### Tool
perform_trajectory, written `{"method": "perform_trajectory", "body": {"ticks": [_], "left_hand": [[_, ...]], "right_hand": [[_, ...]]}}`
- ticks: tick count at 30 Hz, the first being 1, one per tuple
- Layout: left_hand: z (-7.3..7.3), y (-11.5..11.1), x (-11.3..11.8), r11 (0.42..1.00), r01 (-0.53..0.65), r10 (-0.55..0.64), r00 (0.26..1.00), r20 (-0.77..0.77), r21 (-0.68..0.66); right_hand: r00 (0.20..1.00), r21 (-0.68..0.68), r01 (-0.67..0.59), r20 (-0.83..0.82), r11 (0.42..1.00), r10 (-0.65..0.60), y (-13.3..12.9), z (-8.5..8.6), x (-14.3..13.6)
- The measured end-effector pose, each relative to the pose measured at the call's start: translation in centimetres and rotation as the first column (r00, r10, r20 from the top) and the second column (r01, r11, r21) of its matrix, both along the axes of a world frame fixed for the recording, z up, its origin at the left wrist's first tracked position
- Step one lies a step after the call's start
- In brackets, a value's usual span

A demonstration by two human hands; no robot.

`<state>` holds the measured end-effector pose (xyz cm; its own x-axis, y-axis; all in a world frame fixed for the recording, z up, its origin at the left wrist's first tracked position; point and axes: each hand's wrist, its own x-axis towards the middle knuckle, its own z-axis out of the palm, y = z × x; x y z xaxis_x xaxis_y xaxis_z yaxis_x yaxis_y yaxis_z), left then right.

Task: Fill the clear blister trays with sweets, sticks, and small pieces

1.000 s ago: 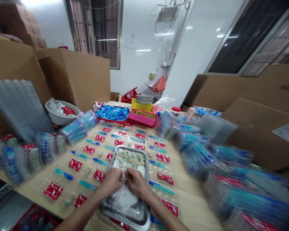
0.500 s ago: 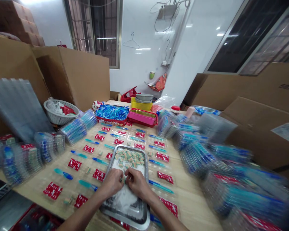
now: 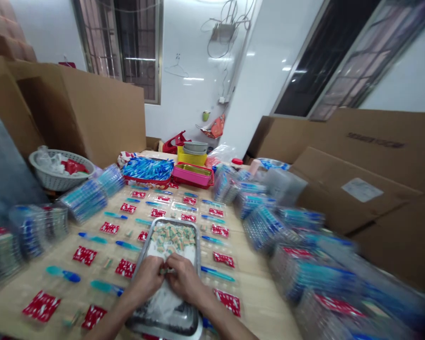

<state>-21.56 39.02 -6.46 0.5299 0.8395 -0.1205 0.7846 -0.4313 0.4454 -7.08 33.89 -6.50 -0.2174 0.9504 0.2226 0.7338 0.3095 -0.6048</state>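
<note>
Slanting in from the near left, left forearm (image 3: 122, 307) angled toward the far right; slanting in from the near right, right forearm (image 3: 221, 318) angled toward the far left. Brought together over the middle of the metal tray (image 3: 198, 255): left hand (image 3: 149, 273) and right hand (image 3: 183, 278), with backs turned upward, fingers curled inward and fingertips close together. Pinched between the fingertips of both, a small green-and-cream piece (image 3: 167, 271), mostly hidden by the fingers; impossible to tell which fingers bear on it.

At the far end of the same tray, just beyond the knuckles, a heap of similar pieces (image 3: 173, 236); beneath the hands and nearer, white powder (image 3: 163, 300) spread over the dark bottom.

Laid out in rows on the table (image 3: 265, 297), to the left, right and far side of the tray, clear shallow packs with red packets (image 3: 85, 255) and blue-and-teal sticks (image 3: 217, 274). Along the right, blurred stacks of filled packs (image 3: 262, 226). At the far side, side by side, a red basin (image 3: 147, 182) full of blue sticks and a pink tray (image 3: 191, 177). At the far left, a grey basket (image 3: 62, 182).
</note>
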Motion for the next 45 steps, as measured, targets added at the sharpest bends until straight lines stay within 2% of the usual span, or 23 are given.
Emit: {"method": "perform_trajectory", "body": {"ticks": [9, 14, 16, 20, 26, 35, 45], "left_hand": [[0.2, 1.0, -0.2, 0.995, 0.044, -0.031, 0.989, 0.145, -0.086], [1.8, 0.2, 0.3, 0.988, 0.074, -0.053, 0.987, 0.152, -0.138], [2.0, 0.0, 0.3, 0.986, 0.108, -0.086, 0.982, 0.168, -0.129], [1.3, -0.1, -0.1, 0.989, 0.143, -0.137, 0.981, 0.139, -0.03], [0.4, 0.1, -0.5, 0.994, 0.099, -0.103, 0.989, 0.103, 0.049], [-0.6, 0.4, -0.7, 0.997, 0.074, -0.075, 0.993, 0.089, 0.022], [-0.5, 0.4, -0.4, 1.0, 0.023, -0.023, 0.998, 0.058, -0.002]], "right_hand": [[0.986, 0.014, -0.123, 0.11, 0.992, 0.121, 0.0, 1.3, 0.9], [0.991, -0.026, -0.135, -0.01, 0.991, 0.135, -0.7, 2.0, 1.6], [0.992, -0.055, -0.116, -0.06, 0.992, 0.113, -0.8, 1.9, 1.7], [0.992, -0.081, -0.094, -0.087, 0.992, 0.087, -0.5, 1.2, 1.5], [0.997, -0.046, -0.07, -0.026, 0.996, 0.069, 0.6, 0.4, 0.9], [0.996, -0.039, -0.083, -0.026, 0.996, 0.082, 0.9, -0.2, 0.3], [0.993, -0.051, -0.099, 0.054, 0.994, 0.102, 0.8, -0.1, 0.0]]}}
